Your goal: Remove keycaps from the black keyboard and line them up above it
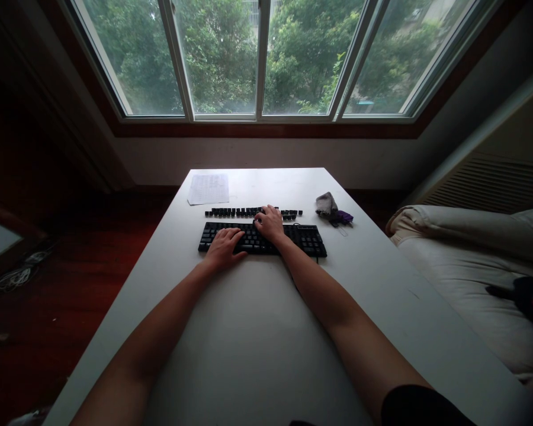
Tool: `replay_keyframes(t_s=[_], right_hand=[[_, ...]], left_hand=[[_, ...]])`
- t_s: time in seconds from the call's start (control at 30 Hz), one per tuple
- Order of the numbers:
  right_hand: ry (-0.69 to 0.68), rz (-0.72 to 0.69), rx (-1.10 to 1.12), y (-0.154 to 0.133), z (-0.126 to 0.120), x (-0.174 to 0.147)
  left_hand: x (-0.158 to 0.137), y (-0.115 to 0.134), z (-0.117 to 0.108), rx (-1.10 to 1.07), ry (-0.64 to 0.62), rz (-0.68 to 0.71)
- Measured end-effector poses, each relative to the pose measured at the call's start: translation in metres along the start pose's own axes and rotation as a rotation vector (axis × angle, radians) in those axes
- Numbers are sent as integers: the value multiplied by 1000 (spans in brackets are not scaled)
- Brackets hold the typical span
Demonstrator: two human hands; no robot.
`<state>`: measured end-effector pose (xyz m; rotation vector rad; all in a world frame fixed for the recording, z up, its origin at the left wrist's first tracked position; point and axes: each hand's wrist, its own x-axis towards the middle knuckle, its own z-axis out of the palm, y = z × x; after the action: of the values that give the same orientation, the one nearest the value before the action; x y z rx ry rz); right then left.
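A black keyboard (249, 244) lies across the white table. My left hand (224, 244) rests on its left part, fingers stretched out flat over the keys and thumb by the front edge. At the keyboard's back edge is my right hand (270, 223), with bent fingers closing around a small dark piece that looks like a keycap (256, 221). Just behind the keyboard, loose black keycaps (231, 212) stand in rows; my right hand covers part of them.
A printed paper sheet (208, 189) lies at the table's back left. Grey cloth (326, 204) and a purple bundle (345, 218) sit at the right. The white table (257, 331) stands below a window (257, 59). A cream sofa (462, 278) is along the right side.
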<state>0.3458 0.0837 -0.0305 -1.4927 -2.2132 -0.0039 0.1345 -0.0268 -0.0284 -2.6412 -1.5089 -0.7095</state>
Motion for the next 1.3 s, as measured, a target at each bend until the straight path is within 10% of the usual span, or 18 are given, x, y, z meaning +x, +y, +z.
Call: replay_keyframes(t_s=[1.3], right_hand=[[-97,-105,-18,-5,-2,-3]], left_hand=[[0,0,1,6,-4,0]])
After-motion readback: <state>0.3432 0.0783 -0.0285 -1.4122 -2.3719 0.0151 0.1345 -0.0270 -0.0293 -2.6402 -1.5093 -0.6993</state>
